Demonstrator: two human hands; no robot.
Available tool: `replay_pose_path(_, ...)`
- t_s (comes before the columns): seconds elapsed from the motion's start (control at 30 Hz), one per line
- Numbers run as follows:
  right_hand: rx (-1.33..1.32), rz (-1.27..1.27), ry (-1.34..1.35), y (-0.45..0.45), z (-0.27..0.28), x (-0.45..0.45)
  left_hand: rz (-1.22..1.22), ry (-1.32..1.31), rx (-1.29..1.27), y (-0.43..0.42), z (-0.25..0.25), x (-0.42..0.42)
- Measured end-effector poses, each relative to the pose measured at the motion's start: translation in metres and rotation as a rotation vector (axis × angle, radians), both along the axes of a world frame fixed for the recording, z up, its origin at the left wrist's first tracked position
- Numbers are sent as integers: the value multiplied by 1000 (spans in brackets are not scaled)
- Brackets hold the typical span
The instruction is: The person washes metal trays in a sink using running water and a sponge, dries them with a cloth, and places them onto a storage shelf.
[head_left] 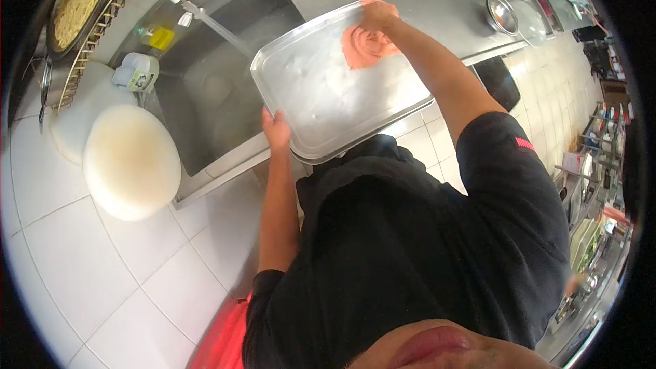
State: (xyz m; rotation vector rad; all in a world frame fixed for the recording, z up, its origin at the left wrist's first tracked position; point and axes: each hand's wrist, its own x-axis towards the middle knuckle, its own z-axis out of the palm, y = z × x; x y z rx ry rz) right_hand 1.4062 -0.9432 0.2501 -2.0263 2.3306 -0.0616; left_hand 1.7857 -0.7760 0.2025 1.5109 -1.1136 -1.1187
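Note:
A shallow rectangular metal tray (311, 72) is tilted over the sink's right side and the counter edge in front of me. My left hand (277, 130) grips the tray's near-left rim, its thumb showing on top. At the far rim, my right hand (379, 15) is closed on an orange cloth (364, 49), which is bunched against the tray's upper face. The fingertips of that hand are partly hidden by the cloth and its own back. The tray's inside looks wet and shiny.
Left of the tray is a dark sink basin (232, 119), with a white-tipped faucet (198, 14) running above it. A yellow sponge (161, 38), a plastic container (137, 72) and a round white board (132, 162) stand around it. A metal bowl (502, 15) sits on the right counter.

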Motion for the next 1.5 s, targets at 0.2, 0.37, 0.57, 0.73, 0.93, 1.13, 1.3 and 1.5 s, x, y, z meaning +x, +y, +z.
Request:
replay_pose_path(0.2, 378, -25, 9, 66, 16, -37, -28, -4, 30, -5, -28, 12)
replay_pose_path(0.37, 584, 1, 14, 129, 56, -83, -43, -147, 59, 1, 15, 4)
replay_pose_path(0.57, 61, -77, -52, 100, 131, -217, -56, 7, 63, -5, -45, 30)
replay_pose_path(0.73, -46, -77, 65, 107, 120, -216, -92, 37, 63, 10, -3, 21)
replay_pose_path(0.93, 26, -114, -513, 79, 9, -76, -56, 78, 34, 29, 5, 23)
replay_pose_path(1.13, 527, -197, -1280, 65, -12, -54, 88, -27, -32, 67, 62, 36)
replay_pose_path(1.3, 137, -83, -1402, 35, 38, 7, 229, -199, -183, 70, 116, 60)
replay_pose_path(1.5, -78, 278, -1781, 13, 152, 39, 372, 65, -413, 39, 160, 80)
